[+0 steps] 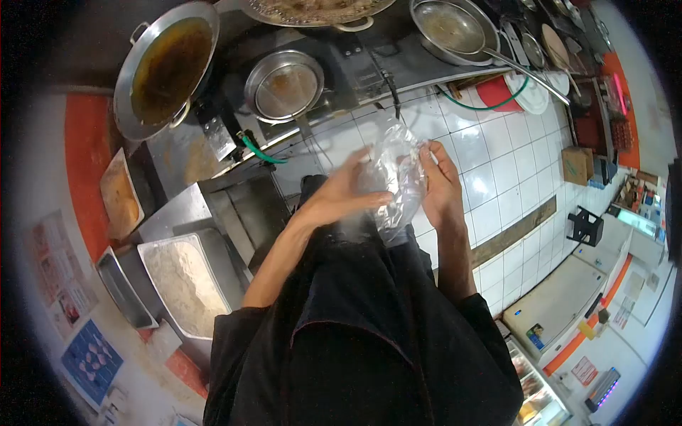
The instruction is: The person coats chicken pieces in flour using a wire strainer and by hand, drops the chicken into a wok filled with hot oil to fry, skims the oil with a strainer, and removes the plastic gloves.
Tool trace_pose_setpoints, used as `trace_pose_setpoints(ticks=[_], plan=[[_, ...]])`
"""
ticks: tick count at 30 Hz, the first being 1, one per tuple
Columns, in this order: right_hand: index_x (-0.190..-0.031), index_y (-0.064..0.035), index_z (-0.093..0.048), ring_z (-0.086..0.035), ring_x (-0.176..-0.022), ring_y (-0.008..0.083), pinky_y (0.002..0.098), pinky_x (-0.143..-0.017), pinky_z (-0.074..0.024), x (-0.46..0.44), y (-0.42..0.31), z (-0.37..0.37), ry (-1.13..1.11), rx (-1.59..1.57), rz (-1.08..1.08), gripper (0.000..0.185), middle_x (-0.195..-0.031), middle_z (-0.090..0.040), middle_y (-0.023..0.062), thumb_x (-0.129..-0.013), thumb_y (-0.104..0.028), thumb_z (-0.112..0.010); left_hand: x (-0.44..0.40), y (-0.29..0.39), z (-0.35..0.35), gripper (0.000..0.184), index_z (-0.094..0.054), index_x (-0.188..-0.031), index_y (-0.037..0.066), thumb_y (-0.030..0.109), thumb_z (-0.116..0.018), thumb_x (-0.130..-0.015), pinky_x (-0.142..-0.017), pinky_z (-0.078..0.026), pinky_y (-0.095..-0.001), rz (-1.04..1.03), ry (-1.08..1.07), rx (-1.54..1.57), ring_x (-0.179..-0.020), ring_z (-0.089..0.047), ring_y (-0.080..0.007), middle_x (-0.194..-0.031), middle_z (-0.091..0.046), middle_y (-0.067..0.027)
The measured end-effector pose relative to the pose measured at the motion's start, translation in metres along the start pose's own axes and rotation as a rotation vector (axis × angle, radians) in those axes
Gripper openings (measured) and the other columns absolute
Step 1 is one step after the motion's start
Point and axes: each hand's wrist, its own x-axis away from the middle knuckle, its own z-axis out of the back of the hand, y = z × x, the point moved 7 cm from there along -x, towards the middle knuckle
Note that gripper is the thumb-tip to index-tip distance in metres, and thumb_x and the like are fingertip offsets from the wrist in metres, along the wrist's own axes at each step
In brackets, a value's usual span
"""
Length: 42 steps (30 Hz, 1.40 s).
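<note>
A clear, crinkled plastic bag [400, 188] hangs between my two hands in front of my dark apron. My right hand [442, 186] grips its upper right edge, thumb and fingers pinched together. My left hand [339, 193] is on the other side, slightly blurred, with thumb and fingers spread apart. The left thumb reaches across the side of the bag; I cannot tell how firmly it touches. Nothing can be made out inside the bag.
A wok of dark oil [172, 71] and a round strainer [284, 86] sit on the stove. A long-handled skimmer [455, 28] lies over a bowl at the right. A flour-filled metal tray [186, 284] stands at my left. White floor tiles [490, 153] lie beyond my hands.
</note>
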Motion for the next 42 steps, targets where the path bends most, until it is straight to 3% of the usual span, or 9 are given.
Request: trace_pose_setpoints(ticks=[3,9,11,16,29,32,34,37,42], plan=[[-0.113,-0.0045,-0.053,-0.064,-0.084,0.0132,0.0257,-0.073,-0.0529,0.004,-0.026,0.017,0.153,0.14,0.184,0.019,-0.101,-0.065,0.011,-0.101,-0.018,-0.048,-0.012,-0.018,-0.01,0.069,-0.034,-0.142,0.003,0.009,-0.071,-0.084,-0.089,-0.049,-0.0292,0.326,-0.166,0.117,-0.111,-0.057,-0.022,-0.131,-0.052,-0.0162],[-0.114,-0.005,-0.058,-0.057,-0.077,0.0074,0.0204,-0.066,-0.0448,0.02,-0.037,0.051,0.23,0.245,0.177,0.025,-0.088,-0.065,0.0037,-0.097,-0.024,-0.056,-0.024,0.0,0.01,0.05,-0.045,-0.132,0.005,0.04,-0.051,-0.097,-0.082,-0.055,-0.0335,0.136,0.165,0.629,-0.102,-0.063,-0.0211,-0.117,-0.061,-0.016],[-0.111,-0.004,-0.061,-0.055,-0.075,0.0062,0.0206,-0.066,-0.0431,0.02,-0.037,0.053,0.098,0.461,0.102,0.023,-0.087,-0.063,0.0009,-0.096,-0.021,-0.057,-0.029,0.0,-0.003,0.063,-0.041,-0.135,0.002,0.051,-0.046,-0.096,-0.087,-0.054,-0.0347,0.271,-0.167,0.654,-0.1,-0.064,-0.0209,-0.115,-0.062,-0.0151],[-0.112,-0.0031,-0.062,-0.057,-0.075,0.0082,0.0217,-0.067,-0.0437,0.025,-0.061,0.061,0.119,0.549,0.128,0.027,-0.088,-0.064,0.0018,-0.091,-0.02,-0.064,-0.031,-0.004,-0.017,0.032,-0.061,-0.117,0.0,0.012,-0.067,-0.088,-0.071,-0.054,-0.0223,0.376,-0.189,0.322,-0.083,-0.065,-0.0109,-0.1,-0.068,-0.0056],[-0.119,-0.0044,-0.059,-0.062,-0.083,0.0169,0.0298,-0.074,-0.049,0.021,-0.065,0.078,0.212,0.649,0.161,0.039,-0.1,-0.068,0.0101,-0.084,-0.019,-0.069,-0.039,-0.011,-0.003,0.015,-0.07,-0.092,0.002,0.017,-0.068,-0.089,-0.053,-0.037,-0.0204,0.35,-0.036,0.243,-0.062,-0.051,-0.005,-0.076,-0.064,0.0002],[-0.117,-0.0035,-0.059,-0.062,-0.086,0.0205,0.0319,-0.077,-0.0486,0.02,-0.069,0.076,0.266,0.659,0.409,0.039,-0.103,-0.066,0.0104,-0.084,-0.02,-0.07,-0.043,-0.005,0.002,0.015,-0.069,-0.088,0.001,0.017,-0.069,-0.088,-0.053,-0.039,-0.021,0.197,-0.047,0.072,-0.059,-0.051,-0.0058,-0.074,-0.063,-0.0003],[-0.113,-0.0035,-0.061,-0.06,-0.087,0.0215,0.0331,-0.079,-0.0477,0.049,-0.095,0.042,0.683,1.273,0.87,0.036,-0.103,-0.065,0.01,-0.084,-0.023,-0.071,-0.043,-0.012,0.004,0.015,-0.069,-0.086,0.001,0.017,-0.069,-0.089,-0.053,-0.039,-0.0217,0.192,0.036,0.09,-0.057,-0.051,-0.006,-0.074,-0.064,-0.0004],[-0.106,-0.0035,-0.062,-0.058,-0.088,0.0202,0.0331,-0.079,-0.0469,0.043,-0.048,0.028,0.327,0.873,0.526,0.032,-0.097,-0.064,0.0096,-0.083,-0.023,-0.073,-0.045,-0.005,-0.005,0.017,-0.069,-0.083,0.001,0.018,-0.068,-0.089,-0.052,-0.039,-0.0226,0.126,0.123,0.099,-0.057,-0.051,-0.0062,-0.073,-0.064,-0.0008],[-0.101,-0.0029,-0.062,-0.056,-0.081,0.018,0.0318,-0.073,-0.0461,0.042,-0.005,0.0,0.238,0.75,0.283,0.029,-0.091,-0.064,0.0086,-0.081,-0.02,-0.074,-0.037,0.015,-0.025,0.017,-0.07,-0.085,0.001,0.017,-0.071,-0.087,-0.053,-0.04,-0.0218,0.254,0.165,0.144,-0.057,-0.052,-0.0057,-0.071,-0.065,-0.0021]])
